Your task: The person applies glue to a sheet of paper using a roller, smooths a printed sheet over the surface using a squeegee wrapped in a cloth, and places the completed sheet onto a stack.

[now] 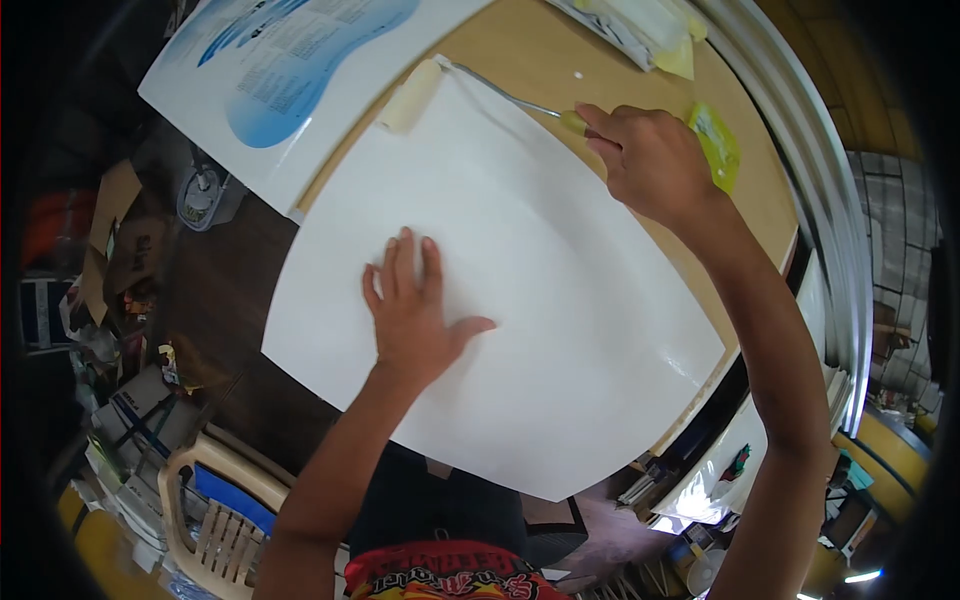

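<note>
A large white sheet (560, 270) lies over a brown work surface (520, 40) and overhangs its near left side. My left hand (408, 310) rests flat on the sheet, fingers spread. Up and to the right, my right hand (645, 155) is closed round the yellowish handle of a paint roller. The cream roller head (412, 95) touches the sheet's far left corner, joined to the handle by a thin metal rod.
A blue-and-white printed panel (290, 80) lies at the upper left. A roller tray (630, 30) and a green-yellow plastic piece (714, 145) are on the far side. A beige plastic chair (225, 510) stands at the lower left, near boxes and clutter.
</note>
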`<state>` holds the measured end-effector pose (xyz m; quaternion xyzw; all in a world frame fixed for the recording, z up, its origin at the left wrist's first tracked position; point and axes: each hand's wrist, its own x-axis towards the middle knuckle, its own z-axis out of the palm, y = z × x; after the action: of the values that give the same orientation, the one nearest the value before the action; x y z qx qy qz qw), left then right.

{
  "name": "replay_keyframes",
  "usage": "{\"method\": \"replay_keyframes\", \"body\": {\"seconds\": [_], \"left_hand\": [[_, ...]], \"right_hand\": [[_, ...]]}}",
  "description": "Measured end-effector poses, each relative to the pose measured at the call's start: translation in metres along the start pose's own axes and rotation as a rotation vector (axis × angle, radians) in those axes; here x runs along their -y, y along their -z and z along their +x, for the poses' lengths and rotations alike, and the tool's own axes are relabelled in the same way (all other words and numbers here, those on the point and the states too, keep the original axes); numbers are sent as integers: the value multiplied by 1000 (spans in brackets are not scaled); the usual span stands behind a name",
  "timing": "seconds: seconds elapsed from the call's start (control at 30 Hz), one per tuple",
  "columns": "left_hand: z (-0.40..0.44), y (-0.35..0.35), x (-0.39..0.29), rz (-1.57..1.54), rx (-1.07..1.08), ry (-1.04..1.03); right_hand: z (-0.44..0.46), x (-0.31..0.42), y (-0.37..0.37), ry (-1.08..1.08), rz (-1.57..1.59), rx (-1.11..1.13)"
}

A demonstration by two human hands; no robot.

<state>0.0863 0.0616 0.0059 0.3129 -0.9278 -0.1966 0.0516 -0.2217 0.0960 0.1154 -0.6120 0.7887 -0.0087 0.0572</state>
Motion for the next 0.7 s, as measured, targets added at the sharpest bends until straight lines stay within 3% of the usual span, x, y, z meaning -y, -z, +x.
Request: {"method": "replay_keyframes", "body": {"seconds": [0.13, 0.23, 0.37, 0.53, 0.7], "left_hand": [[2, 19, 10, 103, 174, -31], [2, 18, 9, 116, 173, -13], [-1, 12, 12, 154, 140, -5], [-2, 11, 11, 227, 101, -16], [-6, 0, 21, 255, 61, -71]], "right_hand": [[5, 9, 3, -32, 67, 32], [-37, 6, 7, -79, 80, 66], [-160, -28, 10, -125, 141, 91], [-344, -61, 20, -328, 120, 143], [-510, -93, 53, -515, 56, 325]]}}
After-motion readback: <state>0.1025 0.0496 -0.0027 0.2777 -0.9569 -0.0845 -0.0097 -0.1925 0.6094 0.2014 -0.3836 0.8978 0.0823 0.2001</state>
